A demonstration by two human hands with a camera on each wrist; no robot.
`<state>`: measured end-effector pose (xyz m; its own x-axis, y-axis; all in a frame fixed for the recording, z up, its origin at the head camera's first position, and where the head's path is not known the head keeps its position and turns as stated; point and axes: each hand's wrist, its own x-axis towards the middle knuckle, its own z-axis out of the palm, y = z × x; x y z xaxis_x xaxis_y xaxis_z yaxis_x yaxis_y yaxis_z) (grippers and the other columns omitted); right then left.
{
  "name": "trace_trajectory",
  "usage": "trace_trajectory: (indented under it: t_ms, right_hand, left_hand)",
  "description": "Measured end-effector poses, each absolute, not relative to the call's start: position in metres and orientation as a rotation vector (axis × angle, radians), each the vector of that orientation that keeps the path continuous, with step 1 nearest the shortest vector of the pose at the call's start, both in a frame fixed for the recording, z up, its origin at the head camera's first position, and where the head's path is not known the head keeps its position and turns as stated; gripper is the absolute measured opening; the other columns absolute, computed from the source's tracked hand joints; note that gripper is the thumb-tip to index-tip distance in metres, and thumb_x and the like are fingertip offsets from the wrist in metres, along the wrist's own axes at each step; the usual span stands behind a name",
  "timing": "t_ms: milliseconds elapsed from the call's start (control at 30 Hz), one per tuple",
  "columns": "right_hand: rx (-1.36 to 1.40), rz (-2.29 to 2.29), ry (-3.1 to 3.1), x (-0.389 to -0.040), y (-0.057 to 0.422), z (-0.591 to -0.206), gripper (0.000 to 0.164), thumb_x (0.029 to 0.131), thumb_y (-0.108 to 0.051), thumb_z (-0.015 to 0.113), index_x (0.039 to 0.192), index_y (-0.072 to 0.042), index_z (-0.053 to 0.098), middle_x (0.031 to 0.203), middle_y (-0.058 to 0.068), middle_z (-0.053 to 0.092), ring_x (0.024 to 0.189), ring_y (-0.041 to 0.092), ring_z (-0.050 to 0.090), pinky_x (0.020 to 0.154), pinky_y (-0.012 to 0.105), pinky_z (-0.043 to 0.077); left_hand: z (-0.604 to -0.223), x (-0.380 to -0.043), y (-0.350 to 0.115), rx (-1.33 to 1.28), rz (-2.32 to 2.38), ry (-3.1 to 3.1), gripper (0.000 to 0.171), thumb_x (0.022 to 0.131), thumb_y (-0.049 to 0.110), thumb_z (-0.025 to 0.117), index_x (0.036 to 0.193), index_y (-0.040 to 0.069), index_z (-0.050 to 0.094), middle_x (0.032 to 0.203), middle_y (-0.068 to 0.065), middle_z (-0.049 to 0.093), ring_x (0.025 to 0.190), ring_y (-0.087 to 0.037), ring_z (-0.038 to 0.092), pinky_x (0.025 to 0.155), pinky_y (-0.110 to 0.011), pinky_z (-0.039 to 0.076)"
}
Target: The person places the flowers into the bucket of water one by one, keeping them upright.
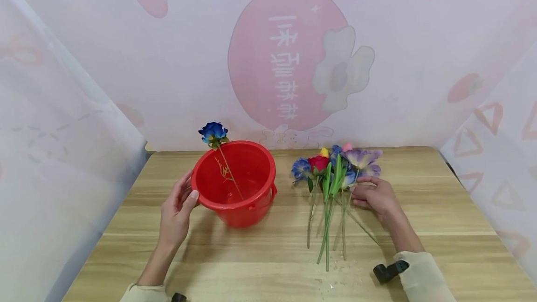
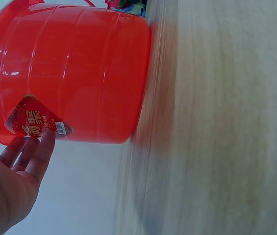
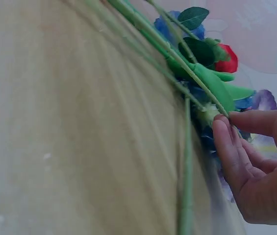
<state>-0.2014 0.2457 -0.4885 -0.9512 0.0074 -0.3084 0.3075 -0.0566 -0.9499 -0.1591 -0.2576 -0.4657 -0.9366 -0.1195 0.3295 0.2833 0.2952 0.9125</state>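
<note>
A red plastic bucket (image 1: 241, 216) stands left of centre, with a blue rose (image 1: 213, 133) leaning in it, its head above the back rim. Beside the bucket's left side is my left hand (image 1: 178, 213), thumb at the rim and fairly straight fingers against the outer wall, near a dark red label (image 2: 35, 117). My right hand (image 1: 375, 195) pinches a thin flower stem between thumb and forefinger just under the purple flower (image 1: 361, 157). Around it lie artificial flowers: a red rose (image 1: 319, 163), a ruffled blue flower (image 1: 300, 170) and green-leaved stems (image 1: 327, 236).
A wooden table (image 1: 251, 269) carries everything, its back edge against a printed pink and white backdrop (image 1: 189, 59). The loose stems cross one another and point toward the front. A small black device (image 1: 390, 271) sits at the right cuff.
</note>
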Motion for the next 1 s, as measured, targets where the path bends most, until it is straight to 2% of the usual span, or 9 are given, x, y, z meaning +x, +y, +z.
trace_trajectory:
  t_ms: [433, 767, 1000]
  right_hand:
    - [0.267, -2.167, 2.135, -0.194, 0.251, -0.457, 0.046, 0.101, -0.001, 0.070, 0.142, 0.005, 0.049, 0.096, -0.008, 0.072, 0.085, 0.008, 0.076, 0.084, 0.030, 0.068]
    - [0.190, -2.214, 2.194, -0.180, 0.240, -0.429, 0.049, 0.102, -0.008, 0.073, 0.145, 0.000, 0.051, 0.102, -0.008, 0.071, 0.091, 0.009, 0.076, 0.091, 0.032, 0.067]
    - [0.081, -2.225, 2.254, -0.175, 0.220, -0.402, 0.047, 0.102, -0.013, 0.074, 0.144, -0.001, 0.055, 0.106, -0.005, 0.069, 0.095, 0.011, 0.074, 0.088, 0.028, 0.067]
  left_hand:
    - [-0.464, -0.158, -0.257, -0.148, -1.689, -2.235, 0.054, 0.110, 0.014, 0.058, 0.162, 0.022, 0.048, 0.155, -0.014, 0.060, 0.125, -0.005, 0.067, 0.088, -0.016, 0.062]
    - [-0.465, -0.158, -0.256, -0.178, -1.712, -2.220, 0.055, 0.109, 0.011, 0.059, 0.162, 0.021, 0.048, 0.154, -0.016, 0.060, 0.125, -0.008, 0.069, 0.087, -0.018, 0.063]
    - [-0.464, -0.158, -0.257, -0.158, -1.718, -2.208, 0.053, 0.110, 0.012, 0.059, 0.161, 0.022, 0.050, 0.154, -0.015, 0.060, 0.125, -0.010, 0.069, 0.087, -0.017, 0.063]
